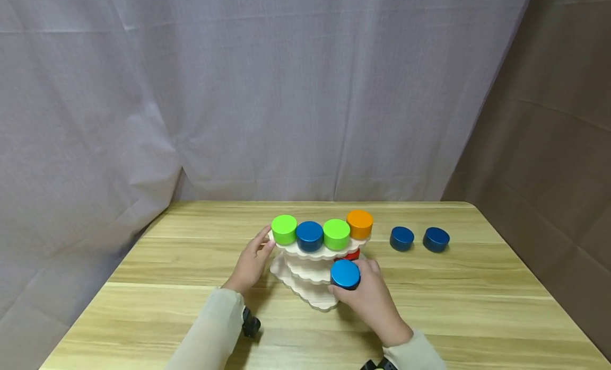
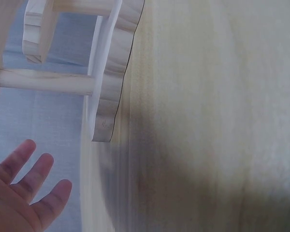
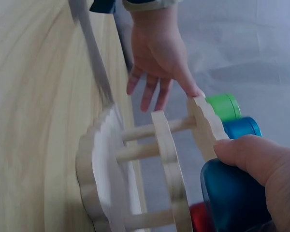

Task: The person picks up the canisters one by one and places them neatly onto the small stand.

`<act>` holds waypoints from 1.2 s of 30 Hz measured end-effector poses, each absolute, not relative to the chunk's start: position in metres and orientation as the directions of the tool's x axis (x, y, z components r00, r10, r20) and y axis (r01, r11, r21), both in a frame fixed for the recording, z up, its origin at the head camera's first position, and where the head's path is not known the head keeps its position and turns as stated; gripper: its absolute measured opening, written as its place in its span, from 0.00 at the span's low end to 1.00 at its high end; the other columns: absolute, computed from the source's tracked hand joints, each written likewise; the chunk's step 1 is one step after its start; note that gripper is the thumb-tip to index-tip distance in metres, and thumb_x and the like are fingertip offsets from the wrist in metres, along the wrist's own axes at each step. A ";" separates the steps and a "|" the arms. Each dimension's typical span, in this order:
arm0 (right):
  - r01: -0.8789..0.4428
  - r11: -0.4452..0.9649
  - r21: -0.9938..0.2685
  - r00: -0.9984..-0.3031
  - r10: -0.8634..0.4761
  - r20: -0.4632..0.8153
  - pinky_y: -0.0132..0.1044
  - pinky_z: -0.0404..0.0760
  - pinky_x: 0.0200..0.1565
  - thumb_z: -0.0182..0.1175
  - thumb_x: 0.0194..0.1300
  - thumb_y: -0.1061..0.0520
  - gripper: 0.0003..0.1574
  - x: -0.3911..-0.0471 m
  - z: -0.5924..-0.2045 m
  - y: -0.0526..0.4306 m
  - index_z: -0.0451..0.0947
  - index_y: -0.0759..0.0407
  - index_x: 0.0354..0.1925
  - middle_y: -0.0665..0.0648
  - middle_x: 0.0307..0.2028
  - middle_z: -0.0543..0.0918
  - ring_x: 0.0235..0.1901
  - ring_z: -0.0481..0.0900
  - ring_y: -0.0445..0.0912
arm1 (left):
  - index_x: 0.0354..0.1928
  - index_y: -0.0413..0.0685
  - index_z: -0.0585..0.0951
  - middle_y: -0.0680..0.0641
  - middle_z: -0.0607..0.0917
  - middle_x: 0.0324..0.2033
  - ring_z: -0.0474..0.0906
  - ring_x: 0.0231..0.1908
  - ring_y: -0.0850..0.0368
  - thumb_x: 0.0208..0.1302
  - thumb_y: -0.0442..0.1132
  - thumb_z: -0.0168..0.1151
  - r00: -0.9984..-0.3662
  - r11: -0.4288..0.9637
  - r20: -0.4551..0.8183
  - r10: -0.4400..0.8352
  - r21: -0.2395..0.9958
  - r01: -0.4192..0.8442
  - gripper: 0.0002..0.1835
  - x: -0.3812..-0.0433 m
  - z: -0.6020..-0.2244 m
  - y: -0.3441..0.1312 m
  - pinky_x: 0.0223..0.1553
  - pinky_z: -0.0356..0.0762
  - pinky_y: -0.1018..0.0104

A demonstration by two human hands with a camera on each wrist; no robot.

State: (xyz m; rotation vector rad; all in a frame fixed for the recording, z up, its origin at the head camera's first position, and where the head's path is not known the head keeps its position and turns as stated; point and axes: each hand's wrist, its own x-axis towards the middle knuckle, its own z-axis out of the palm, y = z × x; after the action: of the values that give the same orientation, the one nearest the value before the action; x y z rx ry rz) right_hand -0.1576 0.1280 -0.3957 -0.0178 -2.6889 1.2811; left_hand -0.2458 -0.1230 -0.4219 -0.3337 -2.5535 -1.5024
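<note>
A pale wooden three-tier stand (image 1: pixel 311 274) with scalloped edges stands on the table. Its top tier carries two green round blocks (image 1: pixel 284 230), a dark blue one (image 1: pixel 309 236) and an orange one (image 1: pixel 359 225). A red block (image 1: pixel 352 255) sits lower at the right, mostly hidden. My left hand (image 1: pixel 251 260) holds the top tier's left end by thumb and forefinger; its other fingers (image 2: pixel 50 205) stay stretched out, off the wood. In my right hand (image 1: pixel 373 296) is a blue round block (image 1: pixel 345 274), gripped at its side in front of the stand's right side.
Two more dark blue blocks (image 1: pixel 402 238) lie on the wooden table (image 1: pixel 477 306), right of the stand. Grey cloth (image 1: pixel 286 94) hangs behind the table, and a darker drape (image 1: pixel 549 147) borders the right side.
</note>
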 end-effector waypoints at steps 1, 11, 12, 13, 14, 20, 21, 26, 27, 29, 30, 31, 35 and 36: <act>-0.071 0.630 -0.774 -0.986 0.074 0.150 0.49 0.72 0.46 0.72 0.40 0.47 0.41 -0.157 -0.396 0.126 0.68 0.61 0.50 0.59 0.51 0.65 0.45 0.70 0.53 | 0.64 0.66 0.62 0.45 0.75 0.50 0.70 0.50 0.46 0.64 0.58 0.45 -0.963 0.471 0.248 0.110 0.840 0.270 0.27 -0.246 -0.422 -0.123 0.50 0.67 0.46; -0.103 0.633 -0.767 -0.983 0.052 0.175 0.46 0.74 0.44 0.73 0.40 0.48 0.37 -0.157 -0.400 0.105 0.69 0.57 0.47 0.57 0.47 0.67 0.42 0.71 0.51 | 0.65 0.66 0.61 0.45 0.74 0.50 0.70 0.50 0.46 0.63 0.59 0.45 -0.963 0.479 0.244 0.118 0.835 0.271 0.27 -0.248 -0.423 -0.124 0.49 0.68 0.47; -0.102 0.637 -0.764 -0.983 0.053 0.175 0.46 0.74 0.44 0.73 0.40 0.48 0.36 -0.157 -0.401 0.103 0.70 0.57 0.46 0.57 0.46 0.67 0.41 0.71 0.51 | 0.64 0.66 0.61 0.45 0.74 0.50 0.70 0.50 0.46 0.63 0.59 0.45 -0.963 0.476 0.243 0.117 0.837 0.269 0.27 -0.247 -0.422 -0.124 0.49 0.68 0.47; -0.103 0.640 -0.761 -0.983 0.051 0.175 0.46 0.74 0.44 0.73 0.40 0.48 0.35 -0.157 -0.401 0.101 0.70 0.56 0.45 0.57 0.46 0.67 0.41 0.71 0.50 | 0.64 0.66 0.61 0.45 0.74 0.50 0.70 0.50 0.46 0.63 0.59 0.45 -0.963 0.474 0.242 0.116 0.839 0.268 0.27 -0.247 -0.422 -0.124 0.49 0.68 0.47; -0.104 0.646 -0.756 -0.983 0.048 0.176 0.46 0.74 0.44 0.73 0.40 0.47 0.35 -0.158 -0.401 0.100 0.70 0.56 0.45 0.57 0.45 0.67 0.40 0.71 0.50 | 0.64 0.67 0.62 0.45 0.74 0.50 0.70 0.50 0.46 0.64 0.59 0.45 -0.964 0.471 0.241 0.115 0.841 0.266 0.27 -0.247 -0.422 -0.124 0.49 0.68 0.47; -0.097 0.667 -0.738 -0.982 0.056 0.180 0.47 0.74 0.44 0.72 0.40 0.46 0.35 -0.160 -0.403 0.092 0.71 0.58 0.44 0.57 0.43 0.68 0.40 0.71 0.50 | 0.65 0.66 0.61 0.45 0.75 0.50 0.70 0.51 0.46 0.64 0.59 0.45 -0.961 0.463 0.246 0.124 0.843 0.275 0.27 -0.247 -0.422 -0.124 0.49 0.67 0.46; -0.096 0.669 -0.737 -0.981 0.061 0.183 0.47 0.74 0.44 0.72 0.40 0.46 0.36 -0.160 -0.403 0.091 0.71 0.59 0.45 0.57 0.43 0.68 0.40 0.71 0.50 | 0.65 0.66 0.60 0.45 0.75 0.50 0.70 0.51 0.47 0.63 0.59 0.45 -0.961 0.461 0.246 0.124 0.843 0.275 0.28 -0.247 -0.422 -0.124 0.50 0.67 0.46; -0.096 0.674 -0.732 -0.976 0.081 0.203 0.47 0.74 0.46 0.73 0.39 0.45 0.38 -0.160 -0.406 0.088 0.70 0.61 0.45 0.58 0.44 0.69 0.41 0.72 0.51 | 0.65 0.68 0.60 0.45 0.75 0.49 0.69 0.51 0.47 0.63 0.59 0.45 -0.963 0.457 0.238 0.125 0.848 0.269 0.27 -0.247 -0.422 -0.122 0.50 0.66 0.46; -0.097 0.677 -0.730 -0.974 0.085 0.209 0.47 0.74 0.46 0.73 0.39 0.45 0.38 -0.160 -0.406 0.087 0.70 0.61 0.45 0.58 0.43 0.69 0.41 0.72 0.51 | 0.65 0.68 0.60 0.46 0.75 0.49 0.69 0.51 0.47 0.63 0.59 0.45 -0.963 0.456 0.238 0.123 0.849 0.268 0.27 -0.247 -0.422 -0.122 0.51 0.66 0.46; -0.106 0.684 -0.722 -0.970 0.088 0.225 0.47 0.74 0.45 0.73 0.39 0.45 0.38 -0.161 -0.407 0.086 0.71 0.62 0.45 0.58 0.43 0.69 0.40 0.73 0.51 | 0.65 0.68 0.61 0.46 0.76 0.49 0.70 0.51 0.48 0.63 0.59 0.45 -0.964 0.455 0.237 0.119 0.850 0.265 0.27 -0.247 -0.422 -0.122 0.51 0.66 0.46; -0.108 0.687 -0.719 -0.969 0.090 0.231 0.47 0.74 0.45 0.73 0.38 0.45 0.38 -0.161 -0.407 0.086 0.71 0.62 0.45 0.59 0.43 0.70 0.40 0.73 0.51 | 0.65 0.68 0.61 0.46 0.76 0.49 0.70 0.51 0.48 0.63 0.58 0.45 -0.964 0.456 0.238 0.118 0.849 0.266 0.27 -0.247 -0.422 -0.122 0.51 0.67 0.46; -0.108 0.690 -0.716 -0.968 0.092 0.235 0.47 0.74 0.45 0.73 0.38 0.44 0.39 -0.162 -0.407 0.085 0.71 0.62 0.44 0.59 0.42 0.70 0.39 0.73 0.51 | 0.64 0.68 0.61 0.45 0.76 0.49 0.70 0.51 0.48 0.63 0.58 0.45 -0.964 0.456 0.239 0.116 0.849 0.266 0.27 -0.247 -0.422 -0.122 0.51 0.67 0.47; -0.105 0.695 -0.711 -0.966 0.099 0.239 0.48 0.74 0.45 0.73 0.38 0.44 0.39 -0.162 -0.406 0.083 0.71 0.63 0.45 0.60 0.42 0.70 0.39 0.73 0.51 | 0.64 0.67 0.61 0.45 0.76 0.49 0.70 0.51 0.48 0.64 0.58 0.45 -0.964 0.459 0.239 0.113 0.848 0.265 0.27 -0.247 -0.422 -0.123 0.51 0.67 0.47; -0.097 0.694 -0.714 -0.967 0.104 0.233 0.47 0.74 0.46 0.73 0.38 0.44 0.40 -0.162 -0.406 0.082 0.71 0.63 0.45 0.59 0.42 0.70 0.40 0.73 0.52 | 0.64 0.67 0.61 0.45 0.76 0.49 0.70 0.51 0.48 0.64 0.58 0.45 -0.964 0.460 0.240 0.114 0.847 0.265 0.27 -0.247 -0.422 -0.123 0.50 0.67 0.47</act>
State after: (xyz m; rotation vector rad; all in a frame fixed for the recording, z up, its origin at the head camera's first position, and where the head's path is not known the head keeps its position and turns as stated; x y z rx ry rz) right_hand -0.1624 0.0825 -0.4063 -0.0054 -2.6493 1.1378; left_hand -0.2470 -0.1227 -0.4217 -0.3341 -2.5533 -1.5232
